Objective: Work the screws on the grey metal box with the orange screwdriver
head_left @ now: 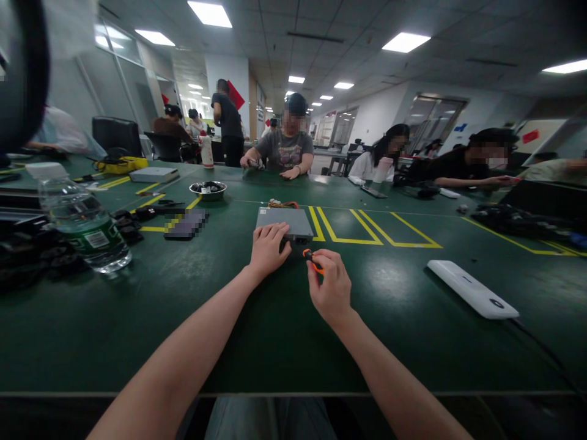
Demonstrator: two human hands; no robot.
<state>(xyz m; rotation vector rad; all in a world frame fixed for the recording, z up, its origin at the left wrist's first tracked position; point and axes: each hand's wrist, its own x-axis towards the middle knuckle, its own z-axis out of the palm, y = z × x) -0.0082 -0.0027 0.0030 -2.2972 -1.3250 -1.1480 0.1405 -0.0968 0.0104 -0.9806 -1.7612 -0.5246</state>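
Note:
A flat grey power supply unit point(291, 218) lies on the green table, with a socket in its front face and a bundle of coloured wires point(282, 204) at its far side. Over its left front corner is my left hand point(269, 249), fingers on the top and thumb against the front, gripping it. Just right of the front face, my right hand point(331, 284) is closed around an orange and black screwdriver point(308, 254). The screwdriver's orange end points toward the unit, and a gap shows between them. Part of the screwdriver is hidden by my fingers.
A water bottle point(85, 217) stands at left beside black cables. A metal bowl point(208, 190) of small dark parts and a blurred-out phone-like object point(186, 224) lie beyond. Rightward is a white power strip-like device point(472, 289). A person point(288, 146) sits opposite; yellow tape point(353, 227) marks the table.

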